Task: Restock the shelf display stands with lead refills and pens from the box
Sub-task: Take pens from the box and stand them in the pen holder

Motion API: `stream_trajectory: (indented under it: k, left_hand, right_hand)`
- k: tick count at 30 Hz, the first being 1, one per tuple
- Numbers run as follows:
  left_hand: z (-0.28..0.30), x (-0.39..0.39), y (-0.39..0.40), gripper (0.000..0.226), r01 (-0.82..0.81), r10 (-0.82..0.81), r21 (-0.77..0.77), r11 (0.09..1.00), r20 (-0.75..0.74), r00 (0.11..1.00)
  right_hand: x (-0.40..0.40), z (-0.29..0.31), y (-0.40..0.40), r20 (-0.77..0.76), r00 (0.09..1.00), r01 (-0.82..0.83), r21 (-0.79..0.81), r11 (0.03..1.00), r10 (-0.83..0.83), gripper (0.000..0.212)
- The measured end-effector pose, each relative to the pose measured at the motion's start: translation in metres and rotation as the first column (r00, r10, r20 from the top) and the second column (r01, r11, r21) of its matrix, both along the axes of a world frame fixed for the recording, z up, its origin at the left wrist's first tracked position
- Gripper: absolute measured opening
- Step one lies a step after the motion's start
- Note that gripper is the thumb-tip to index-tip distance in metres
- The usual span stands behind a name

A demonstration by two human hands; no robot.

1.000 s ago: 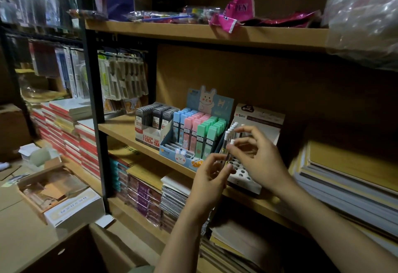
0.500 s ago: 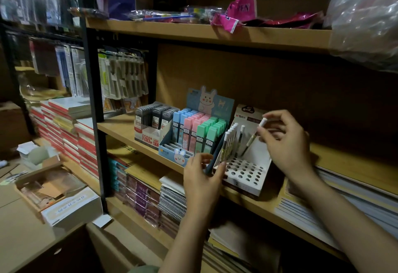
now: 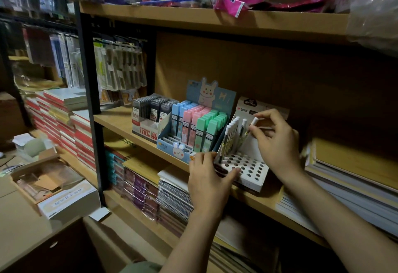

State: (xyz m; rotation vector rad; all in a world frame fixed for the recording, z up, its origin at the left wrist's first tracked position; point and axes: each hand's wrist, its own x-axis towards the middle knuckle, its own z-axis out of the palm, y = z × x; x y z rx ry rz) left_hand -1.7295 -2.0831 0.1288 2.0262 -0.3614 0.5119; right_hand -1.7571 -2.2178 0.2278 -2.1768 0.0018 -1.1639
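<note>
Step in hand: loading pens into the white perforated pen stand [image 3: 247, 166], which sits on the middle shelf [image 3: 120, 121] at about 3 o'clock of the pastel lead-refill display [image 3: 193, 128].

Right hand [image 3: 277, 141]: raised above the stand, wrist bent down, thumb and fingertips pinching one pen [image 3: 251, 127] near its white cap. Pen is tilted, tip aimed down toward the holes; whether the tip has entered a hole cannot be told.

Left hand [image 3: 207, 178]: at the stand's 9 o'clock corner, fingers curled over the front edge, thumb laid along the hole plate. It grips the stand, apparently to steady it.

A row of pens [image 3: 230, 137] already stands along the stand's left side; most holes are unfilled, so this stand is judged early in filling.

Next move, judged: bring the pen more upright, line its tip with a free hole beside the filled row, push down and release.

Supply box [image 3: 46, 183] lies open on the worktop [image 3: 19, 229] at 9 o'clock, well apart.
</note>
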Motion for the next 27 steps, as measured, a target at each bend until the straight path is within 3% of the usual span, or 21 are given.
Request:
stream_trajectory:
  k: [10,21,24,27]
  left_hand:
    - [0.000,0.001,0.000,0.063,0.013,-0.014,-0.037,0.999,-0.013,1.000]
    - [0.006,-0.001,0.001,0.059,0.019,-0.022,-0.055,0.998,-0.053,0.998]
    - [0.008,-0.002,0.001,0.058,0.018,-0.020,-0.046,0.999,-0.062,0.998]
    - [0.008,-0.002,0.001,0.059,0.019,-0.023,-0.046,0.999,-0.073,0.997]
  right_hand:
    - [0.025,0.016,0.002,-0.130,0.984,0.109,-0.115,0.987,-0.123,0.018]
    - [0.019,0.011,0.008,-0.126,0.976,0.152,-0.204,0.967,-0.180,0.013]
    - [0.020,0.014,0.008,-0.173,0.967,0.157,-0.163,0.974,-0.185,0.014]
    - [0.026,0.014,0.010,-0.263,0.955,0.148,0.008,0.989,-0.141,0.022]
